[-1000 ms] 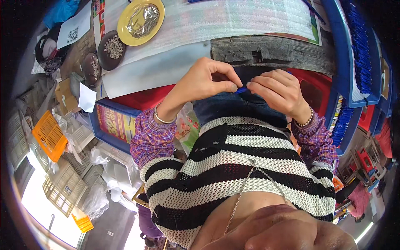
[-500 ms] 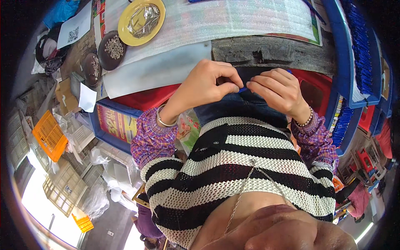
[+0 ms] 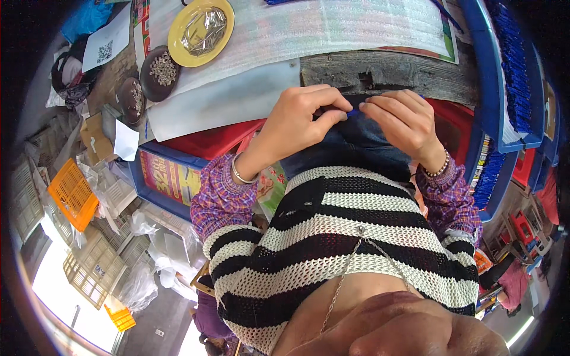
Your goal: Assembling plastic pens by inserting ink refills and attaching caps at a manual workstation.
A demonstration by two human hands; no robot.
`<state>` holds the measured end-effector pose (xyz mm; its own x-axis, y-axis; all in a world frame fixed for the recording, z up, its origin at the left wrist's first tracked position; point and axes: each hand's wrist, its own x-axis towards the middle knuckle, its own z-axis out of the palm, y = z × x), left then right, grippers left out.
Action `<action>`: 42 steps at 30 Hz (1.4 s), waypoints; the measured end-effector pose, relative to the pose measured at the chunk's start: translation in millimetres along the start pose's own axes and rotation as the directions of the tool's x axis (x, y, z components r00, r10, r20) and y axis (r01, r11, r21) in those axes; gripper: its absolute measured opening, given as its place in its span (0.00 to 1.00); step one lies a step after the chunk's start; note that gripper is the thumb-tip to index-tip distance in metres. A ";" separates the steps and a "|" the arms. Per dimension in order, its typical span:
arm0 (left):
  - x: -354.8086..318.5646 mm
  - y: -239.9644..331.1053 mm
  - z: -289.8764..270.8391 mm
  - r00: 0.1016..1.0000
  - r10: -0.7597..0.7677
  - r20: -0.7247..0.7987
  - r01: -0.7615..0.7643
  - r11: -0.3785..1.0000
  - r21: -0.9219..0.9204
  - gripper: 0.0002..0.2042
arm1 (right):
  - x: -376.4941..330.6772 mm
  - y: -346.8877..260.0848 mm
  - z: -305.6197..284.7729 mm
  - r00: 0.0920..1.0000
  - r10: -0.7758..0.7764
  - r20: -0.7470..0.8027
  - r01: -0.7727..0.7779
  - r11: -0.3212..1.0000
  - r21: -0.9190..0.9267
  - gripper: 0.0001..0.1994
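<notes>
Above my lap, just short of the table edge, my left hand (image 3: 312, 113) pinches with thumb and forefinger. A slender blue piece (image 3: 354, 112) shows between its fingertips and those of my right hand (image 3: 409, 121). The right fingers are closed on that same piece, most of which they hide, so I cannot make out its exact kind. Ahead on the left, a yellow plate (image 3: 180, 52) bears thin silvery metal pins or tubes (image 3: 205, 31). Beside it, two dark dishes (image 3: 155, 89) contain small pale metal parts.
On my right stand blue trays (image 3: 504, 141) with many slender blue pieces (image 3: 515, 77). Another blue tray (image 3: 151, 193) with printed sheets is low on my left, near orange crates (image 3: 74, 193) and plastic bags. A worn wooden board (image 3: 386, 77) edges the table.
Both hands have shifted slightly right, still fingertip to fingertip around the blue piece. The right fingers are a little more stretched along it.
</notes>
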<state>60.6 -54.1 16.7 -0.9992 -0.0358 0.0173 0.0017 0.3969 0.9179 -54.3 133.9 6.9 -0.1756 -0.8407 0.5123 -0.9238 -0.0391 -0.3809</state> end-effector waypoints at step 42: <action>-9.6 -4.6 -4.7 0.991 -0.064 0.121 0.125 0.783 -0.610 0.13 | 8.5 -10.4 -10.3 0.960 0.281 -0.001 -0.268 0.916 0.299 0.10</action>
<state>70.4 -59.9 14.1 -0.9948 0.0497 -0.0894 -0.0991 -0.2533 0.9623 -49.7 132.7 23.2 -0.4287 -0.8172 0.3853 -0.6970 0.0278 -0.7165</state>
